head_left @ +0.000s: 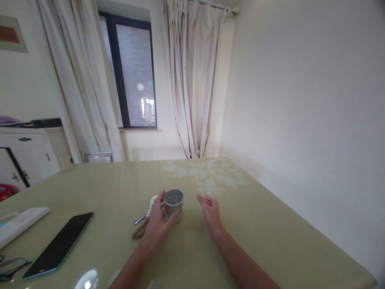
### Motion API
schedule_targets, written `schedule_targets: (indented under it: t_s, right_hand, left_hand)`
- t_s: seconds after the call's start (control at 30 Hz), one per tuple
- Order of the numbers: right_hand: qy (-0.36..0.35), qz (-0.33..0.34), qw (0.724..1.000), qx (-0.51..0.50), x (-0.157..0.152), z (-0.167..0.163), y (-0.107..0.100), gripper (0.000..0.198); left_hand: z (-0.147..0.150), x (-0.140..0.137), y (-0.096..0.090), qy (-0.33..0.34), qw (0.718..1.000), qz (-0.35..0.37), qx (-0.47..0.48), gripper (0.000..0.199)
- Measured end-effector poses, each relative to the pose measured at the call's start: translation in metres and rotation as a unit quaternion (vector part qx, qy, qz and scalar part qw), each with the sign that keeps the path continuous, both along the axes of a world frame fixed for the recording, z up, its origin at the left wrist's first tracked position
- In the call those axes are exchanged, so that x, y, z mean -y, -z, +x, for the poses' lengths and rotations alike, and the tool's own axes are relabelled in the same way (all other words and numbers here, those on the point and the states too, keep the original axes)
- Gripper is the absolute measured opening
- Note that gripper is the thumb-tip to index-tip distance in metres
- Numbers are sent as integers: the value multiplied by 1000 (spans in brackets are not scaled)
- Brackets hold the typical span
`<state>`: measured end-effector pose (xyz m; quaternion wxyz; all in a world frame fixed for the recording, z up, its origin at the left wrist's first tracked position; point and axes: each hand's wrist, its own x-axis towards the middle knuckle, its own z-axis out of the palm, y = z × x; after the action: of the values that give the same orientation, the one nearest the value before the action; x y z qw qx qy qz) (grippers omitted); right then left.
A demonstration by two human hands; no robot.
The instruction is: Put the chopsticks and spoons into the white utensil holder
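Note:
A small grey mug [173,204] stands on the table near the middle of the view, with some tiny bits visible inside. Wrapped about its left side is my left hand [159,222], thumb on the front and fingers behind. Partly under that hand lie scissors with white handles [152,202] and several thin brown pencils [139,231]. To the right of the mug, apart from it, my right hand [210,210] is closed with its fingers curled. The inside of that fist is hidden.
On the left lie a black-screened tablet [61,245], a white flat object [22,224] and dark-framed glasses [12,268]. A shiny round object [87,279] shows at the bottom edge. The glossy green table [270,233] runs along a white wall [315,120] on the right.

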<state>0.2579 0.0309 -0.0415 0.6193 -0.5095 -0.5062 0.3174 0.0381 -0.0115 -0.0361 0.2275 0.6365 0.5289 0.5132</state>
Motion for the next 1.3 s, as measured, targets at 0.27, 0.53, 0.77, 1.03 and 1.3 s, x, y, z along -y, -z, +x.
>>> schedule_targets:
  t_s: [0.27, 0.53, 0.77, 1.03, 1.3]
  right_hand:
    - [53, -40, 994, -88, -18, 43, -4, 63]
    - [-17, -49, 994, -92, -11, 32, -6, 65]
    - [-173, -83, 978, -78, 9, 12, -12, 66]
    - [-209, -144, 963, -94, 9, 8, -8, 80]
    - [-232, -141, 960, -74, 11, 10, -9, 76]
  left_hand:
    - [8, 0, 14, -27, 999, -1, -32, 77]
    - [35, 33, -2, 160, 985, -50, -38, 65]
    - [26, 33, -14, 228, 967, -109, -44, 94]
    - [-24, 4, -15, -50, 943, -44, -326, 36]
    - [-13, 11, -16, -88, 871, -119, -469, 28]
